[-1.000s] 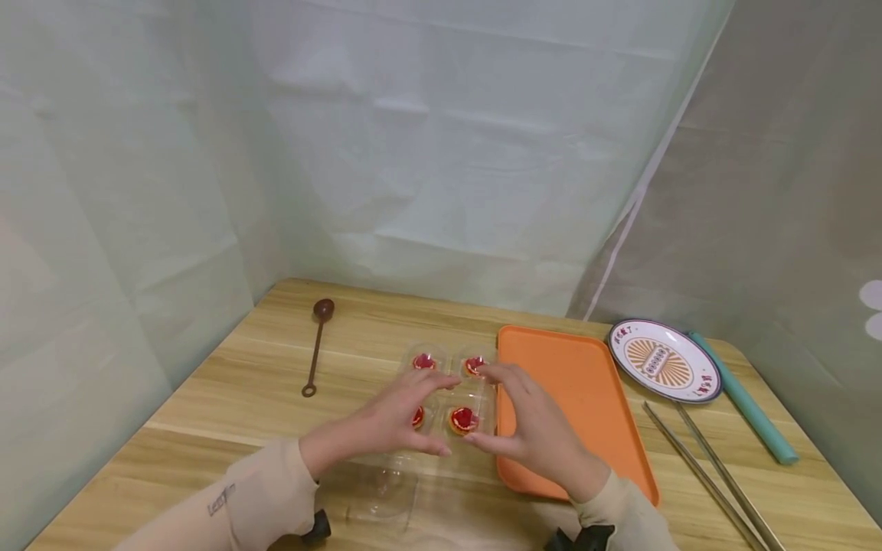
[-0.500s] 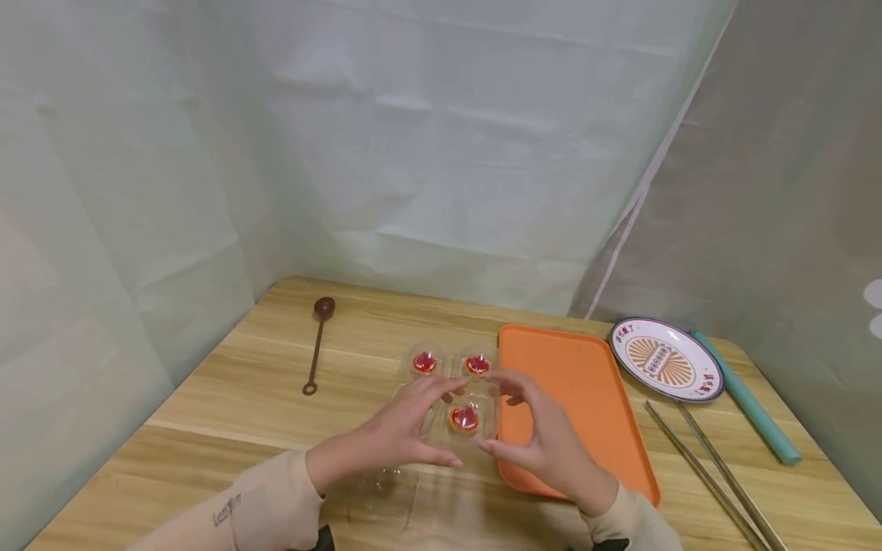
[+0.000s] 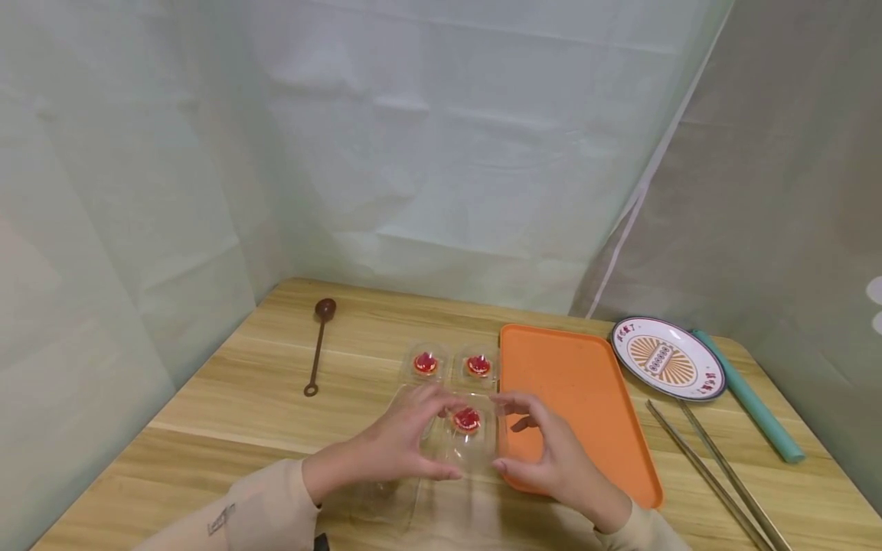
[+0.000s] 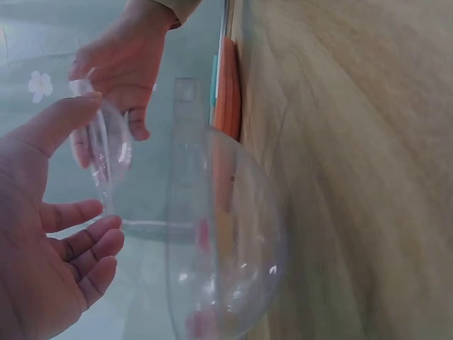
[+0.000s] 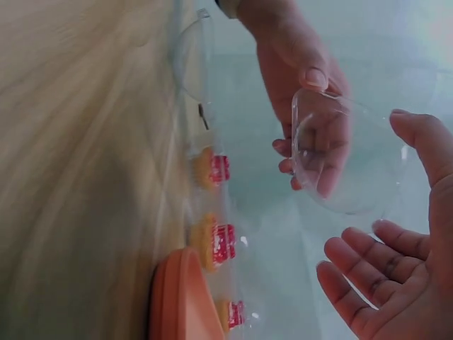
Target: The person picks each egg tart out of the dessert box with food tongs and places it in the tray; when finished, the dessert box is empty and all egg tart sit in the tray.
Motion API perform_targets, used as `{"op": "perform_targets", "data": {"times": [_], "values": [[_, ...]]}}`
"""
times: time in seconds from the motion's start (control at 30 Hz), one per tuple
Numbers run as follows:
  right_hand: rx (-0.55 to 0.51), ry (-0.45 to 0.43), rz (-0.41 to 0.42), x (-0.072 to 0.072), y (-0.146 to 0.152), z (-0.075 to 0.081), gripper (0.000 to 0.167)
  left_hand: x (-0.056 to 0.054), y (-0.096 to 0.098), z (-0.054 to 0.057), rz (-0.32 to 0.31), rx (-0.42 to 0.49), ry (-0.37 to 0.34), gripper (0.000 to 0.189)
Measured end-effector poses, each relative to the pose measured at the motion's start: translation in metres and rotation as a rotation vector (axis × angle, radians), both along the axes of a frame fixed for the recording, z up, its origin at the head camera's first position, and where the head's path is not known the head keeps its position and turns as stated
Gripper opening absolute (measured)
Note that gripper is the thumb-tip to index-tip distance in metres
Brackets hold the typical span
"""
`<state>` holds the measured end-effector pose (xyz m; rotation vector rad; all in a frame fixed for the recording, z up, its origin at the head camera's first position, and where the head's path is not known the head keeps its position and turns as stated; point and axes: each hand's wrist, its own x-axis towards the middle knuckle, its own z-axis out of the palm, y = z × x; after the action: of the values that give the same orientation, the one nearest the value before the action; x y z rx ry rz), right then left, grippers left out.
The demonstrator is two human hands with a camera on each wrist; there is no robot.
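Observation:
A clear plastic lid with a round dome is held by its rim between my two hands, above the table. My left hand pinches its left side, the thumb nearer my body. On the opposite side my right hand holds the rim between thumb and curved fingers. Beneath and behind the lid, a red-topped tart shows in a clear container. Two more tarts, one at the back left and one at the back right, sit in clear compartments. My left hand hides the area beside the front tart.
Right of the tarts lies an orange tray. Beyond it are a patterned plate, a teal cylinder and long metal tongs. A brown spoon lies far left. Another clear domed piece rests near my left forearm.
Both hands have shifted slightly toward my body and a little to the right, with the clear lid between them. The gap between my fingertips has widened. Other objects keep their places.

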<state>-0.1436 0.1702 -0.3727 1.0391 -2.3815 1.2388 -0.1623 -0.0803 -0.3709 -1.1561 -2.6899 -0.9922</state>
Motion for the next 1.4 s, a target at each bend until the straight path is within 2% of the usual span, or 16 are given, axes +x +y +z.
{"op": "perform_targets", "data": {"times": [0.2,0.4,0.5,0.83,1.0,1.17,1.4], "values": [[0.080,0.034,0.010,0.003,0.006,-0.004,0.069,0.002,-0.001,0.003,-0.014,-0.088,0.034,0.079],[0.180,0.049,0.014,0.006,0.007,-0.007,0.072,0.005,-0.002,0.001,-0.029,-0.162,0.122,0.079],[0.235,0.041,0.010,0.008,0.007,-0.010,0.073,0.006,-0.003,-0.001,-0.039,-0.197,0.145,0.076],[0.387,0.012,-0.039,0.011,0.005,-0.017,0.072,0.010,-0.003,-0.007,-0.061,-0.283,0.159,0.078],[0.460,0.055,-0.062,0.011,0.002,-0.022,0.074,0.010,-0.003,-0.009,-0.075,-0.321,0.157,0.079],[0.533,0.075,-0.084,0.012,0.000,-0.028,0.076,0.009,-0.004,-0.012,-0.083,-0.348,0.122,0.078],[0.579,0.109,-0.106,0.012,-0.001,-0.033,0.077,0.007,-0.004,-0.019,-0.100,-0.364,0.174,0.082]]}}
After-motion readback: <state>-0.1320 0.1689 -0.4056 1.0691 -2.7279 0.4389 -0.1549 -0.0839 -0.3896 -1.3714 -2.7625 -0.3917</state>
